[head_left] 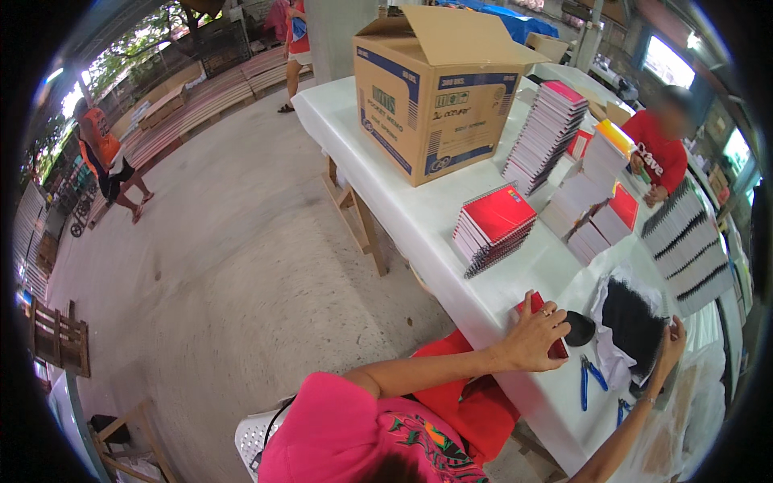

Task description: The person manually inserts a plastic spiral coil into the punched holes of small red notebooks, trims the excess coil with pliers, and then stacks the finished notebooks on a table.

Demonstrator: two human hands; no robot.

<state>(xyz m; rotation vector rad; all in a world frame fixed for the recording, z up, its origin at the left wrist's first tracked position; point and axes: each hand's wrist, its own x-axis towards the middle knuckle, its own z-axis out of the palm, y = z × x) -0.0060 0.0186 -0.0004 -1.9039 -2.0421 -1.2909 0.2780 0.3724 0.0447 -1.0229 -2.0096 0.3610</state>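
My left hand (533, 336) grips a small red-covered notebook (557, 347) at the table's near edge, fingers and thumb spread across it. Over to the right, my right hand (673, 344) is at the edge of a heap of thin black pieces that look like binding wires (632, 326), lying on crumpled white wrapping (605, 354). Its fingertips are drawn together; anything between them is too small to make out. Between my hands are a round black dish (579, 328) and blue-handled pliers (592, 380). Another blue-handled tool (623, 410) lies closer to my right forearm.
Beyond my left hand stands a stack of red spiral notebooks (494, 221). Taller notebook stacks (549, 133) and a large open cardboard box (439, 101) are farther back on the white-covered table (386, 185). A person in red (656, 153) sits across; another person (105, 153) walks at far left.
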